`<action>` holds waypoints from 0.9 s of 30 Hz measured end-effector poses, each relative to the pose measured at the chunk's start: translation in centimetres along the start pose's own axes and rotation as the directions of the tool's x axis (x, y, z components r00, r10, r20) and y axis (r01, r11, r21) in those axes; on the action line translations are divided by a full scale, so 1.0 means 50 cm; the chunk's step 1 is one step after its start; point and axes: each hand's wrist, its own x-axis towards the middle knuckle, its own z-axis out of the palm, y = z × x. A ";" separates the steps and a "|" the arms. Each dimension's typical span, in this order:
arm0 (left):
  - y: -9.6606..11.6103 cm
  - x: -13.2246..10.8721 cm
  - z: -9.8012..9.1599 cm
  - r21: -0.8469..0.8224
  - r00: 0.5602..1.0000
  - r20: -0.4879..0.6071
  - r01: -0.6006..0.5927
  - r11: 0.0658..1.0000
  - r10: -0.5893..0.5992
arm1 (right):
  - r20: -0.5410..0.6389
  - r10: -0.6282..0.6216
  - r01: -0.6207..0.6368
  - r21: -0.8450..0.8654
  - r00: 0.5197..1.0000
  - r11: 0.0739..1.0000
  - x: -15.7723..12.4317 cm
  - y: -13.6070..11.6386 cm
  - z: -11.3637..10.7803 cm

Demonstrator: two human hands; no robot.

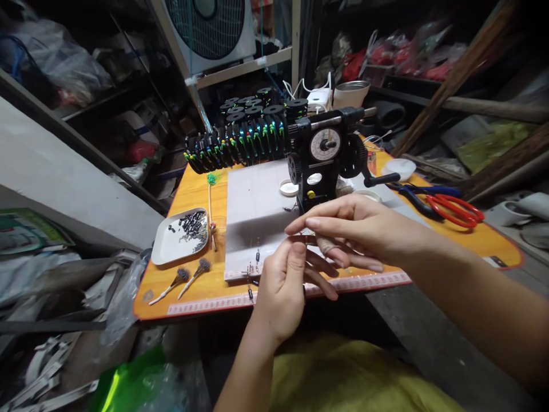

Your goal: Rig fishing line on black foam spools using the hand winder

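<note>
My left hand [285, 280] is near the table's front edge, its thumb pressed against the index finger and its other fingers pointing right. Whatever it pinches is too fine to make out. Just above, my right hand [355, 226] has its fingers stretched leftward over the left fingers; a beige wrap [326, 245] circles one of them. Left of my left hand are small black cylinders with wire ends, among them an upper one [257, 256] and a lower one [250, 293]. Behind the hands stands a black hand-cranked winder [319, 154] carrying a row of line-wound black spools [240, 140].
A white tray [160, 246] of black cylinders and metal bits is at left, beside two dark-headed sticks [195, 277] and a green-tipped stick [210, 200]. Red-handled scissors [457, 210] and blue-handled pliers [418, 197] lie right. A measuring tape [201, 305] edges the table. A fan [210, 28] stands behind.
</note>
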 end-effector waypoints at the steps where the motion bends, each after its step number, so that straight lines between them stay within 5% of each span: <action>1: 0.001 0.002 -0.001 0.014 1.000 -0.005 0.001 1.000 -0.001 | 0.006 0.011 -0.011 0.015 1.000 1.000 0.000 -0.001 0.001; 5: -0.008 0.000 0.004 0.027 0.999 -0.033 0.005 1.000 -0.004 | 0.034 0.069 -0.075 0.193 0.997 0.978 0.005 0.000 0.009; 11: -0.058 -0.039 0.038 -0.318 0.997 -0.076 -0.002 0.948 -0.023 | 0.044 0.155 -0.155 0.524 0.987 0.838 0.023 0.012 0.028; 19: -0.116 -0.108 0.062 -0.623 0.991 -0.026 0.087 0.778 -0.131 | -0.023 0.154 -0.123 0.492 0.988 0.862 0.033 0.014 0.021; 27: -0.134 -0.137 0.068 -0.753 0.988 0.033 0.123 0.647 -0.149 | -0.036 0.150 -0.114 0.480 0.988 0.870 0.036 0.024 0.019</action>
